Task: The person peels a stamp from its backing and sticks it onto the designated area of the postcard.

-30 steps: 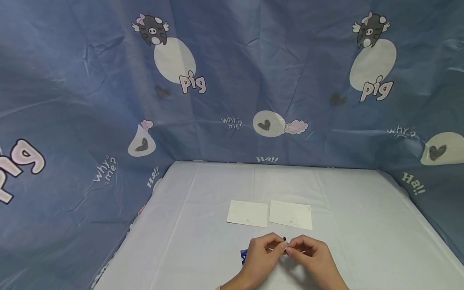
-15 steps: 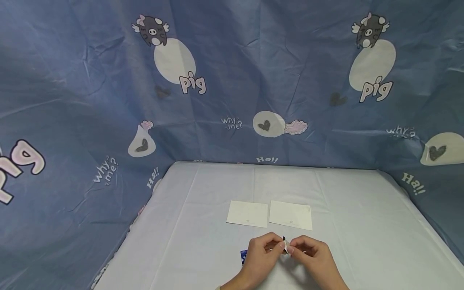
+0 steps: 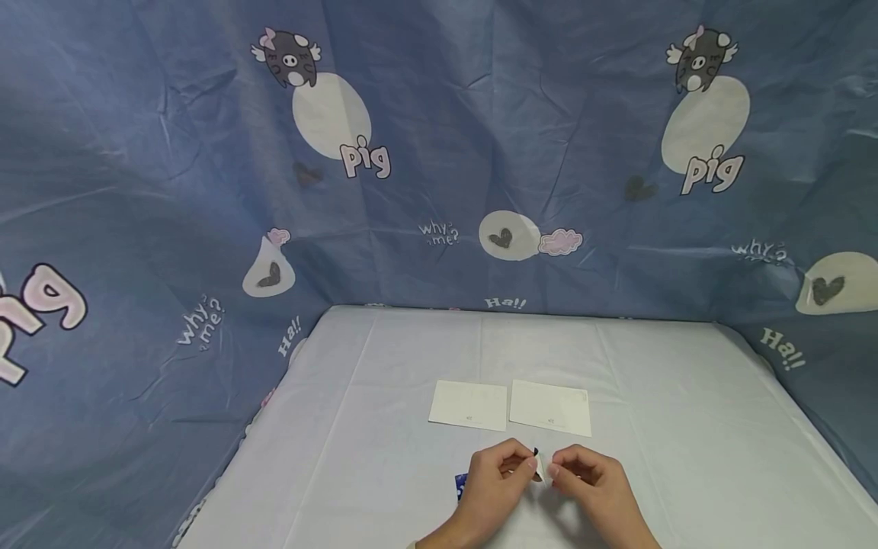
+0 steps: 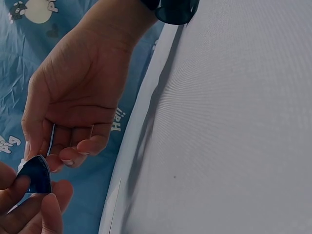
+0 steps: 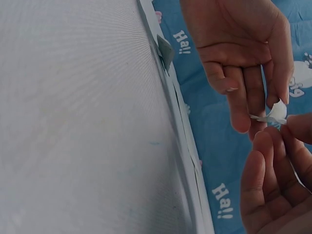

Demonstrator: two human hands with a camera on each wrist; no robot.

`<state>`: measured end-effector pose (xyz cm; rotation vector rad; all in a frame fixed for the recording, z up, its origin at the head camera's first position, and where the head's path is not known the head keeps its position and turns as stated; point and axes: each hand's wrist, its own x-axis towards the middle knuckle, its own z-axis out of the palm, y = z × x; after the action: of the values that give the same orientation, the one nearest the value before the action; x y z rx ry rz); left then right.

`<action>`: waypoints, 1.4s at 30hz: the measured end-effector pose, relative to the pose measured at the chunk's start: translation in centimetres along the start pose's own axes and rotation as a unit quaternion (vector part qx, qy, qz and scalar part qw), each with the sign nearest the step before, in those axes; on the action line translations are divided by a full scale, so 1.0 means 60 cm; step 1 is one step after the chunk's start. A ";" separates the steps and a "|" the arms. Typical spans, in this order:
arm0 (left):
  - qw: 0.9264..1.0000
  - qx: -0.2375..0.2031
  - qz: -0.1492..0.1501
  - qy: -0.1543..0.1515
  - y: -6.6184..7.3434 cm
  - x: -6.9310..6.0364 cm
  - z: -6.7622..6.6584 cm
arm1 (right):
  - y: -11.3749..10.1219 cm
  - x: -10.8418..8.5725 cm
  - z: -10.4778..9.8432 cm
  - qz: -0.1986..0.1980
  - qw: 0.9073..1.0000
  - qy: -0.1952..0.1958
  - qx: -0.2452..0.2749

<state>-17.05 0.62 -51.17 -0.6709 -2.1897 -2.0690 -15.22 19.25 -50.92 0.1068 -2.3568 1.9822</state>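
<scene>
My left hand (image 3: 495,479) pinches a small curved piece (image 3: 538,467) between thumb and fingers. That piece (image 4: 38,174) is glossy dark blue on the side facing the left wrist camera. From the right wrist, the same piece (image 5: 278,112) looks white and bent, like sticker backing. My right hand (image 3: 591,480) has its thumb and index finger pinched at the piece's right edge; the exact grip is too small to make out. A blue packet or card with white dots (image 3: 460,485) lies partly hidden behind my left hand.
Two white cards (image 3: 469,405) (image 3: 549,407) lie side by side beyond my hands on the white-covered table (image 3: 384,457). Blue printed fabric (image 3: 411,152) hangs behind the table and along its sides. A dark strap (image 4: 176,10) circles a wrist in the left wrist view.
My right fingertips have drawn slightly rightward, away from the left ones, and the gap between them is wider. More of the small piece's white side shows. My left hand has hardly moved.
</scene>
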 end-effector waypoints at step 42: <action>0.999 -0.013 -0.045 0.028 -0.003 0.005 -0.004 | -0.002 0.003 0.001 0.027 0.999 0.025 0.007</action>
<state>-17.41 0.48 -51.21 -0.5190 -2.2064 -2.1339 -15.38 19.17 -50.77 -0.0045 -2.3403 1.9996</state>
